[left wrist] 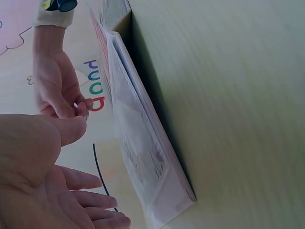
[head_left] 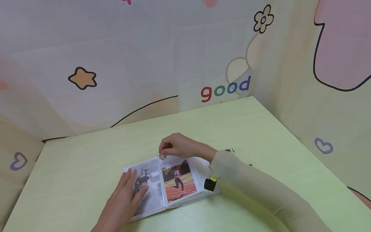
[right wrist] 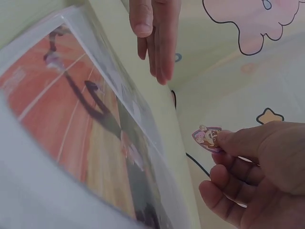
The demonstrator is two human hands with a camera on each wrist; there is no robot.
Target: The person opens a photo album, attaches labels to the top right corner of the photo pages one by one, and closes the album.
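A photo album (head_left: 155, 197) lies spread on the table, with plastic-covered pages. Its right page shows a photo of a runner on a red track (head_left: 179, 183); the left page has a greyish photo (head_left: 146, 172), partly hidden by a hand. The left hand (head_left: 123, 195) rests on that left page, fingers extended. Above the top of the album near its spine, the right hand (head_left: 179, 145) pinches a small cartoon sticker (right wrist: 206, 138) between thumb and index finger. In the right wrist view, the sticker is apart from the page.
Beyond the right forearm, small dark-patterned pieces (head_left: 228, 150) lie on the pale green table (head_left: 95, 154), with another tiny dark piece (head_left: 250, 165) nearby. A black device with a yellow part (head_left: 210, 184) is at the right wrist. Printed cloth walls (head_left: 139, 64) stand behind and beside the table.
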